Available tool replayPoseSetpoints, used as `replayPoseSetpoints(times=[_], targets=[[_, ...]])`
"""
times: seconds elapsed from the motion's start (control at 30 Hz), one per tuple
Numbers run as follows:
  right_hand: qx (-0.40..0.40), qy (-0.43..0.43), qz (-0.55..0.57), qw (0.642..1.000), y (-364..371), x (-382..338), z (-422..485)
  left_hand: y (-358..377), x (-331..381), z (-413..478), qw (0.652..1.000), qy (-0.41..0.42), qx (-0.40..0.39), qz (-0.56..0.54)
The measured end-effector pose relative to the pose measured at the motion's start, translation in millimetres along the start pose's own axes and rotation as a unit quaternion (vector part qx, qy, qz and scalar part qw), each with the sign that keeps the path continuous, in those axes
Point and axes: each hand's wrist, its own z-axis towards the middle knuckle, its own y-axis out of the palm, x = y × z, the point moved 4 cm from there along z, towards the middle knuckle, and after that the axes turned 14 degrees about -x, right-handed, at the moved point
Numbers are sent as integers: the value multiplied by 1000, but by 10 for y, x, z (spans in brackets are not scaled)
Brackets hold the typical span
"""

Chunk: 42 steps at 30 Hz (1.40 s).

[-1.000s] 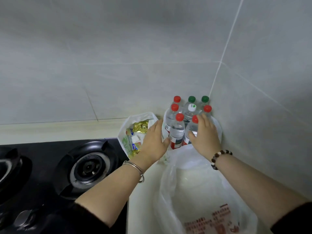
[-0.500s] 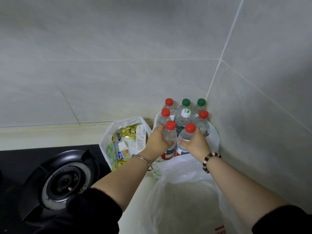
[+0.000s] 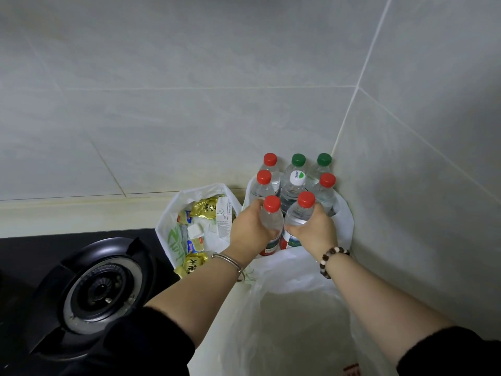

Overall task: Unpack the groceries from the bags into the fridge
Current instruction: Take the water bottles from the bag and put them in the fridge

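Observation:
Several clear water bottles with red, green and white caps stand in a white bag (image 3: 344, 221) in the tiled corner. My left hand (image 3: 250, 229) grips the front left red-capped bottle (image 3: 271, 217) round its body. My right hand (image 3: 314, 232) grips the front right red-capped bottle (image 3: 302, 211) the same way. Both bottles stand upright, side by side. To the left, a second white bag (image 3: 169, 226) holds gold and yellow snack packets and a white carton.
A black gas hob with a round burner (image 3: 101, 287) fills the lower left. An open, see-through plastic bag (image 3: 292, 321) lies on the pale counter in front of the bottles. Grey tiled walls close in behind and to the right.
My hands went from resting against the front bottles to closing round them. The view has shifted, so the bags sit slightly lower and nearer.

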Motion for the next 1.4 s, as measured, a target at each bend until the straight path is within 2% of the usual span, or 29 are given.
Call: replayPoseSetpoints(times=[0.2, 0.3, 0.47, 0.67, 0.9, 1.03, 1.13, 1.4], targets=[[59, -40, -5, 997, -293, -403, -140, -271, 224, -189, 998, 30, 42, -48], [76, -33, -8, 997, -390, -635, -254, -527, 378, -317, 994, 55, 79, -59], [87, -77, 15, 993, -420, -1117, -501, -1003, 538, -652, 988, 85, 118, -61], [20, -164, -16, 986, -141, -1747, -871, -1526, 357, -1269, 978, 58, 194, -49], [-113, -250, -16, 962, 764, -2264, -1412, -1963, -275, -2318, 953, -54, 296, -45], [-223, -306, -13, 926, 1451, -2511, -1932, -2103, -690, -3211, 920, -128, 367, -46], [-306, -352, -12, 884, 1929, -2667, -2516, -2124, -897, -3993, 891, -177, 415, -56], [-500, -478, -23, 722, 2715, -2864, -4647, -1896, -998, -6382, 781, -319, 536, -32]])
